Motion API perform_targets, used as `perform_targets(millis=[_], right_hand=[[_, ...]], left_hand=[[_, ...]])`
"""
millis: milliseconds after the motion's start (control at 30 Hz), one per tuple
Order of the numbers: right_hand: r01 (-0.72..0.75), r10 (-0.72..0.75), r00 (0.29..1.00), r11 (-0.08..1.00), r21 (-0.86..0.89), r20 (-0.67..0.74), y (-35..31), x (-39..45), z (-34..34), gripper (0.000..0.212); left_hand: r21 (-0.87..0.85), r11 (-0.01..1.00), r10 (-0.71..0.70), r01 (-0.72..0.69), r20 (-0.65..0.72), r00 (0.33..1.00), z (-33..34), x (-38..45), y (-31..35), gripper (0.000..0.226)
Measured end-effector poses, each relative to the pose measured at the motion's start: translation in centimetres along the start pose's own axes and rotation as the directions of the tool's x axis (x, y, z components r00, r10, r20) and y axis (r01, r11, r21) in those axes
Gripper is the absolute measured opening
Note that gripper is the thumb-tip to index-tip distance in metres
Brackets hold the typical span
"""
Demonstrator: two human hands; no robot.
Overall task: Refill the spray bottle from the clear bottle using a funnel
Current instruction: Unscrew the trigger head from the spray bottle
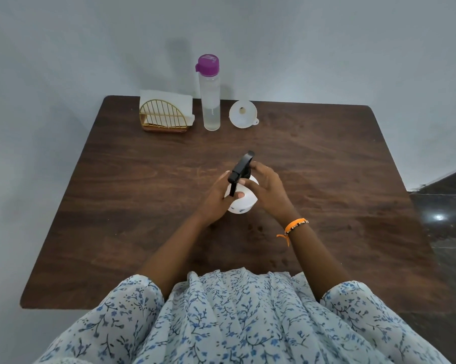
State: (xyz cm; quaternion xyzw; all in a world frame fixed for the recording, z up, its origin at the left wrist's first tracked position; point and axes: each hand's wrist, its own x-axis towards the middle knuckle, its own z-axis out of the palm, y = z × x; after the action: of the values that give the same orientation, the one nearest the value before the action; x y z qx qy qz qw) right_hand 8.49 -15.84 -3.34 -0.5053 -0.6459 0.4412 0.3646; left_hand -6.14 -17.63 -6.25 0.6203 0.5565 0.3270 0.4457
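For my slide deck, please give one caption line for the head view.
Left hand steadies white spray bottle; right hand grips its black spray head.

Blue-flowered white sleeves (pixel 132 306), orange wristband (pixel 295 225)

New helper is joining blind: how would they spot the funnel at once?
Look along the far edge of the brown wooden table, by the wall. Right of the gold wire napkin holder and the tall clear bottle with the purple cap lies the funnel. It is the only low, white, round cone there, tipped on its side.
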Motion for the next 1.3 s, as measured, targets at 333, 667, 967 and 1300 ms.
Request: perform_targets(millis=[333, 667, 967, 1300], right_hand=[[-0.024, 0.016, 0.964, 0.999, -0.027, -0.267, -0.8, -0.6, 1.8, 0.041], [0.117, -0.136, 0.974, 0.987, -0.107, -0.182, 1.1, -0.8, 1.0, 0.041], [0.129, -0.161, 0.946, 0.983, -0.13, -0.282, 0.3, -1.1, 1.9, 0.043], [0.145, -0.214, 0.937, 0.957, -0.25, -0.275, 0.9, -1.2, 2.1, 0.042]], left_hand=[[0.054, 0.998, 0.038, -0.037, -0.012, 0.999, 0.2, 0.3, -0.8, 0.04], [0.051, 0.997, 0.061, -0.064, 0.06, 0.996, 0.1, 0.2, -0.5, 0.047], [0.06, 0.996, 0.061, -0.064, 0.038, 0.997, 0.1, 0.4, -1.4, 0.041], [0.068, 0.996, 0.059, -0.063, 0.058, 0.997, 0.0, 0.4, -1.0, 0.045]])
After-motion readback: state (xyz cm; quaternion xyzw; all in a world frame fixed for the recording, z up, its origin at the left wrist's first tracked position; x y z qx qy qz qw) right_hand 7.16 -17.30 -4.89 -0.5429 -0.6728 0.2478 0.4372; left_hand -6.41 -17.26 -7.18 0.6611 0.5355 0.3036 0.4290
